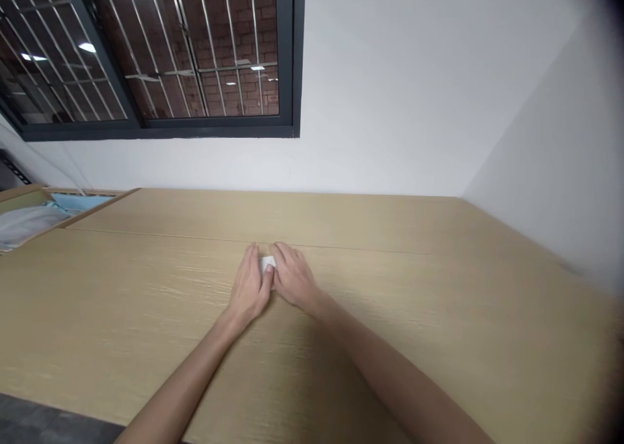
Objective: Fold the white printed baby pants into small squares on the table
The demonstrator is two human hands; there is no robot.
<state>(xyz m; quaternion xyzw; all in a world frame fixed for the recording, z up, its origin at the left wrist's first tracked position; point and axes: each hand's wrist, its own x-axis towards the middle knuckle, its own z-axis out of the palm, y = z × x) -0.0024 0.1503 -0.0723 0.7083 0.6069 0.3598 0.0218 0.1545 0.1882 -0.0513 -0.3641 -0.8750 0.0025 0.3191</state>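
Note:
A small white flat piece (266, 262) lies at the middle of the wood-coloured tabletop (146, 301), between my two hands. Its kind does not show, and much of it is covered by fingers. My left hand (251, 285) is closed on its left side, with the thumb resting over the front of it. From the right, my right hand (293, 276) closes on the same piece, fingers bent and pointing forward. Both hands rest at the tabletop, close together and just short of the thin seam that runs across it.
A white wall (380, 106) stands behind the table and another on the right. Above at left is a dark-framed window (214, 129) with metal bars. An open box (92, 213) with whitish and light blue material sits at the far left. Grey floor (43, 421) shows at lower left.

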